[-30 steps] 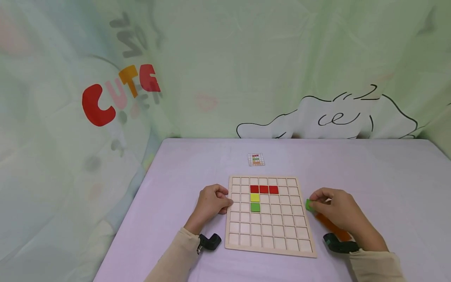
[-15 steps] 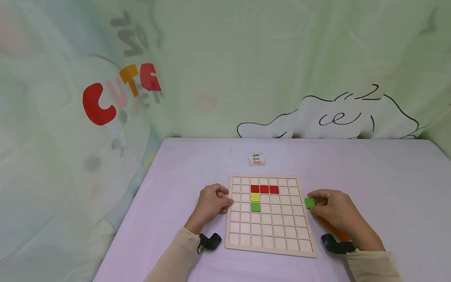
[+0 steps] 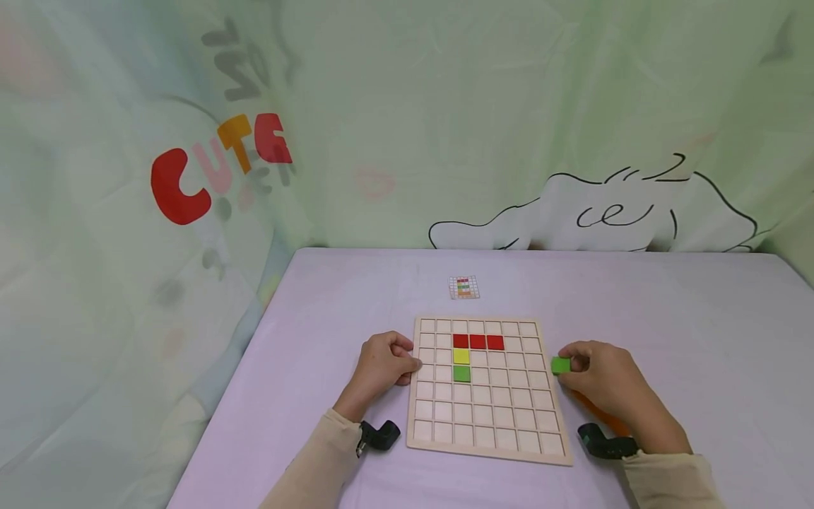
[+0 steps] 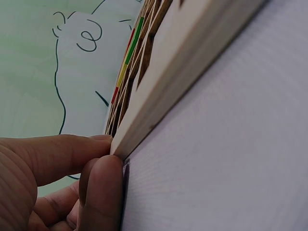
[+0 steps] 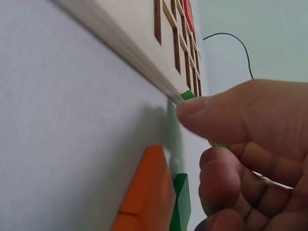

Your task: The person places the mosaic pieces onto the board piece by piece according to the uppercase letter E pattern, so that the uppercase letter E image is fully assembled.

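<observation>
A wooden grid board [image 3: 509,417] lies on the table in the head view. In its cells sit three red tiles [image 3: 478,342] in a row, a yellow tile [image 3: 461,356] and a green tile [image 3: 461,374] below the leftmost red one. My left hand [image 3: 380,364] grips the board's left edge between thumb and index finger, as the left wrist view shows close up. Just off the right edge, my right hand [image 3: 607,375] pinches another green tile [image 3: 560,365]. In the right wrist view the thumb hides most of that tile.
Orange tiles [image 5: 149,192] lie on the table under my right hand, with a green piece [image 5: 181,202] beside them. Beyond the board lies a small card [image 3: 464,287] printted with a coloured grid. Black wrist cameras [image 3: 607,442] sit at both wrists.
The green tile in my right hand has turned to show more of its face, and the hand has shifted slightly. My left hand and the board stay where they were.
</observation>
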The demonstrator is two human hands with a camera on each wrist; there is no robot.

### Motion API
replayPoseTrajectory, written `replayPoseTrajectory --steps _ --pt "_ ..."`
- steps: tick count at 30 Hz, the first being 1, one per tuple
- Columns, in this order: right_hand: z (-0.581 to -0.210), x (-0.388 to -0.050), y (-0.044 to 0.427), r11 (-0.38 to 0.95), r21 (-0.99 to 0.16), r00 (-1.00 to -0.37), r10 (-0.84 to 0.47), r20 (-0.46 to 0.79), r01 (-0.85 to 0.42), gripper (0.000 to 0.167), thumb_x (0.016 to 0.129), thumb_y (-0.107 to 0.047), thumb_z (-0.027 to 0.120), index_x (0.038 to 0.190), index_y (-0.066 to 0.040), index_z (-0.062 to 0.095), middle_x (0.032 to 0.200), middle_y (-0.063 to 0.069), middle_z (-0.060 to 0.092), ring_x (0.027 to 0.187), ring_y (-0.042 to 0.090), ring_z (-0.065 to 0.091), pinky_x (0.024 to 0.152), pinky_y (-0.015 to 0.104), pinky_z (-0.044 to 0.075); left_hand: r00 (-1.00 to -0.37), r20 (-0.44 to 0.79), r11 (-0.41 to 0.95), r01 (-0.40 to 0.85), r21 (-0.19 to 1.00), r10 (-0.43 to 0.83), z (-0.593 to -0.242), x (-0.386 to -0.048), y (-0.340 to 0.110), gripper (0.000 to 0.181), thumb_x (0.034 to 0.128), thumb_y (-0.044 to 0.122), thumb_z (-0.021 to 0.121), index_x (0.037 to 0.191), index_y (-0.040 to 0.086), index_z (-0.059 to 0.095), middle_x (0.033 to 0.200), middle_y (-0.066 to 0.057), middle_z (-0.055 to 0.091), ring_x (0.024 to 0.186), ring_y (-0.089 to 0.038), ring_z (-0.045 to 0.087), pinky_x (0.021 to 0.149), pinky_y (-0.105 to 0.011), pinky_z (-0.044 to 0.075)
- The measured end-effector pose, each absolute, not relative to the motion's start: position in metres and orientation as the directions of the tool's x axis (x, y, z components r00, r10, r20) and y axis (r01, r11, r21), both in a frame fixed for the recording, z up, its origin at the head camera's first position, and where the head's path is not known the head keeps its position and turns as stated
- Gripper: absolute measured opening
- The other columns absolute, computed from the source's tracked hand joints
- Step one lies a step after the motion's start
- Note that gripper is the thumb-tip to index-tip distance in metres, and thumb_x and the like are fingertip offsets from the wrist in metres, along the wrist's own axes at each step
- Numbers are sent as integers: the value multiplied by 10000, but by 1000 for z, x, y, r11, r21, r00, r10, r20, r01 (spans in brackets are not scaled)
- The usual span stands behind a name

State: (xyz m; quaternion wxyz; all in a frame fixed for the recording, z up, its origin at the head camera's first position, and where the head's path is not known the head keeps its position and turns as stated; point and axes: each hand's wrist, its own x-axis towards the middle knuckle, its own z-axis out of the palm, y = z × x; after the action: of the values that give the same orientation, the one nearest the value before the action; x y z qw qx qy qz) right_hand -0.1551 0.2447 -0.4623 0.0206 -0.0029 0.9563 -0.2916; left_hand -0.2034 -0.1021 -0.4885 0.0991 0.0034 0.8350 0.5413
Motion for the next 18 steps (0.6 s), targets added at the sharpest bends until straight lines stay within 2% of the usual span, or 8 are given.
replayPoseTrajectory --steps 7,12,18 --pt "-458 -156 235 770 -637 -998 -57 -32 -23 313 834 -117 820 1113 0 739 856 27 613 779 192 525 592 252 430 -980 -167 413 -107 904 112 -490 -204 -103 242 836 -10 830 1033 -11 688 758 -47 657 569 -105 639 521 -241 590" --pt "-456 -160 219 723 -690 -995 -84 -53 -24 352 788 -95 824 1116 -3 737 845 19 611 787 186 533 586 257 431 -979 -169 415 -109 903 111 -490 -204 -103 246 836 -9 831 1036 -10 687 762 -49 658 573 -106 642 525 -243 593" --pt "-460 -163 197 702 -709 -990 -136 -41 -67 308 771 -63 834 1064 -17 750 784 5 599 737 175 534 589 250 434 -979 -172 416 -113 902 108 -491 -205 -103 248 832 -12 832 1034 -8 687 760 -47 654 571 -105 639 522 -241 590"
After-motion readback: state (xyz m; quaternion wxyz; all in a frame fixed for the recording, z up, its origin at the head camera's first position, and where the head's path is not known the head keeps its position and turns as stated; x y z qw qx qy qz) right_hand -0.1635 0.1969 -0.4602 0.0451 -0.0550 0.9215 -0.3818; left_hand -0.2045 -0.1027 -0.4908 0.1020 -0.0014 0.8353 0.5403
